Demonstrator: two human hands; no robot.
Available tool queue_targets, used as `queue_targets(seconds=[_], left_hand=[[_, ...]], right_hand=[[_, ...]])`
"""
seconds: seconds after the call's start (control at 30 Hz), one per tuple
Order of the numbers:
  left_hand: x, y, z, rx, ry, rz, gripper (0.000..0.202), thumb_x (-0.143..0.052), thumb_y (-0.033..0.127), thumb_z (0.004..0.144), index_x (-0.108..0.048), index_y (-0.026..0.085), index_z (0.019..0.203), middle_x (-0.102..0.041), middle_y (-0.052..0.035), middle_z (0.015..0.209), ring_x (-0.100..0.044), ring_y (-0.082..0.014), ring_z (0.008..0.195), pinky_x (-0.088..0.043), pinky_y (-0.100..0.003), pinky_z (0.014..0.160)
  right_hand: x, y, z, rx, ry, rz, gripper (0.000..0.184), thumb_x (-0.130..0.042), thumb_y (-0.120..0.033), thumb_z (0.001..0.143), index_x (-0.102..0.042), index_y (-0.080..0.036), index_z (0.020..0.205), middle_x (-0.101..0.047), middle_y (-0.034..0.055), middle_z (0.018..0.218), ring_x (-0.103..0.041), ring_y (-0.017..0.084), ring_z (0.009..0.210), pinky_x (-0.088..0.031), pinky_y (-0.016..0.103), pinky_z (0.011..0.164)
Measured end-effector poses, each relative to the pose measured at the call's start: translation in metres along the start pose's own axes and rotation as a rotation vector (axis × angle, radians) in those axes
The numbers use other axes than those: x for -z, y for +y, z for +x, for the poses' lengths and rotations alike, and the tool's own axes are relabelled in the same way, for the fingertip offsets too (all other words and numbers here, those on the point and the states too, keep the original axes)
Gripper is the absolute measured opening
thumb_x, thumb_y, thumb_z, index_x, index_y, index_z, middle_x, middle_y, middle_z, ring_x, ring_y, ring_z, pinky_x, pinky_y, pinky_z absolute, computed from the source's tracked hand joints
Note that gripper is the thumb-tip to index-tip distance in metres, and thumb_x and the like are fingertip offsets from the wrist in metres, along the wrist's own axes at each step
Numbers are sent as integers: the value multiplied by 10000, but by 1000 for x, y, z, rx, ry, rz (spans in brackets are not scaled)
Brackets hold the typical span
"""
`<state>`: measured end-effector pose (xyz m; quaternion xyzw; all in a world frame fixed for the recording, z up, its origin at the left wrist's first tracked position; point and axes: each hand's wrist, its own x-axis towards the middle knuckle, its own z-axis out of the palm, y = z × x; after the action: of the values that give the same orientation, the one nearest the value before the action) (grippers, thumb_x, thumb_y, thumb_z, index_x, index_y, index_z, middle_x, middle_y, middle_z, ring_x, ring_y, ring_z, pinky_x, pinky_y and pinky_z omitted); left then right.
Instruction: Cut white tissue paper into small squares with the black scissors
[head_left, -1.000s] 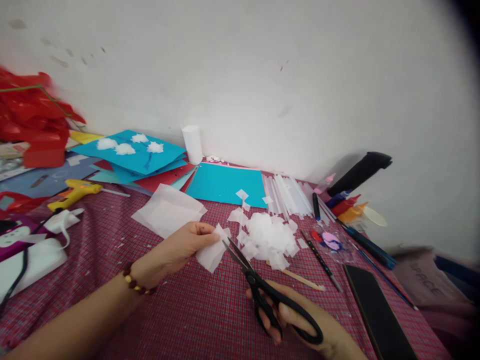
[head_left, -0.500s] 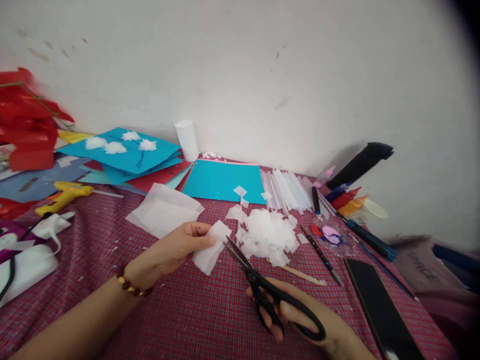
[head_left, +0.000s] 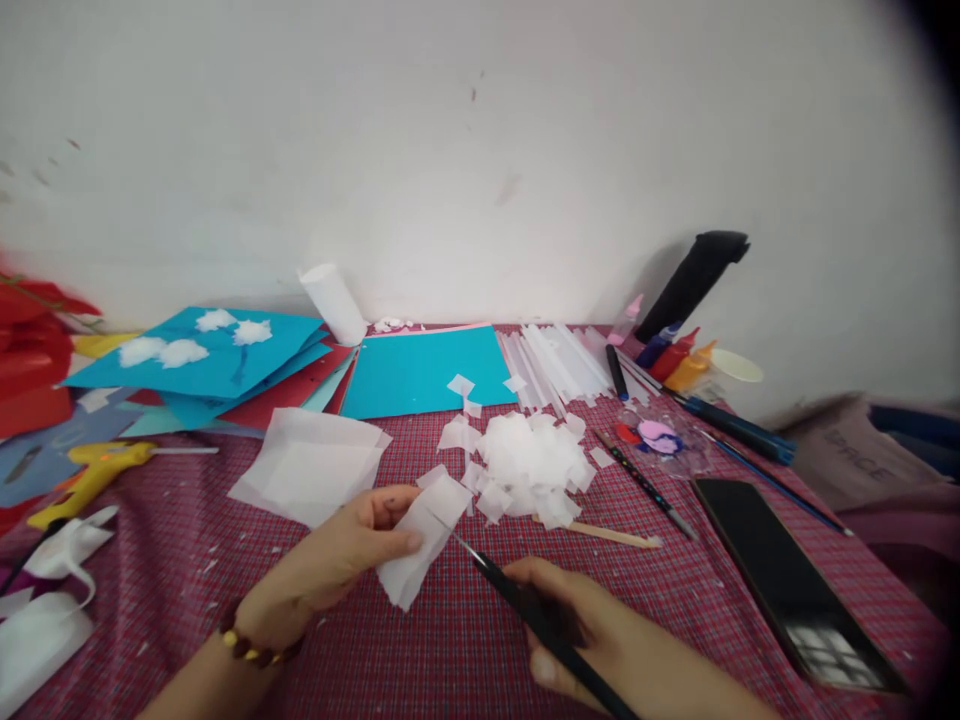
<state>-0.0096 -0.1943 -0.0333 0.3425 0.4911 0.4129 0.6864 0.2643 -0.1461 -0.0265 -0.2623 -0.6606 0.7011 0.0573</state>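
Above the red-checked cloth-covered tabletop [head_left: 382,665], the left hand [head_left: 349,545] closes its grip tightly; the right hand [head_left: 581,610] curls its grip round black-handled metal scissors [head_left: 551,640]. Their blade overlaps the thin white paper strip [head_left: 431,540] the left pinches, near centre; holding it taut should straighten cuts.

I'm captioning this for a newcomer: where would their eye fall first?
Probably the bright blue sheet at centre back and the heap of white paper pieces in front of it. Nearer, the left hand holds thin white paper, while the right hand has black scissors against the paper's right side. Off to the left, white tufts top a stack of coloured sheets.
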Motion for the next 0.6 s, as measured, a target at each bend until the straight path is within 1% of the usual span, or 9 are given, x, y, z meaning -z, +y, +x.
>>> queue_targets(seconds=[0.1,0.17,0.27,0.37,0.5,0.6], left_hand=[[-2,5,2,14,26,7,384,-806,289,648,-713,219,1014,-704,-28,887,-585,-127,669,-426,-212,577],[-3,10,5,8,31,34,384,-812,285,640,-719,228,1009,-709,-24,867,-587,-127,664,-426,-211,578],[-7,19,10,-7,29,94,387,-808,288,646,-719,233,1018,-717,-34,892,-598,-139,684,-435,-221,592],[-12,28,17,-14,6,151,396,-793,301,666,-707,237,1047,-718,-44,925,-615,-161,722,-444,-237,609],[-18,39,24,-11,-35,227,411,-778,316,684,-689,238,1078,-718,-42,954,-619,-159,714,-441,-237,608],[-23,47,30,-5,-48,247,408,-777,317,684,-689,226,1072,-722,-50,967,-631,-169,748,-450,-240,633]], right_hand=[[0,1,0,-28,25,-15,328,-666,-246,775,-575,-187,1085,-498,-12,844,-426,138,718,-356,256,626],[2,3,0,-21,43,-15,300,-673,-260,771,-583,-190,1049,-502,-12,838,-429,141,716,-360,260,627],[5,5,0,10,83,-4,292,-680,-286,775,-586,-188,1033,-512,-5,844,-437,146,723,-371,267,641],[9,3,-2,72,76,60,344,-672,-343,793,-583,-180,1082,-520,3,856,-440,146,728,-373,262,633],[16,-1,-3,175,50,145,444,-656,-481,802,-575,-153,1089,-481,-16,798,-401,113,674,-337,233,584],[20,1,-1,167,59,210,497,-674,-537,773,-567,-145,1060,-452,-40,738,-379,80,604,-302,200,518]])
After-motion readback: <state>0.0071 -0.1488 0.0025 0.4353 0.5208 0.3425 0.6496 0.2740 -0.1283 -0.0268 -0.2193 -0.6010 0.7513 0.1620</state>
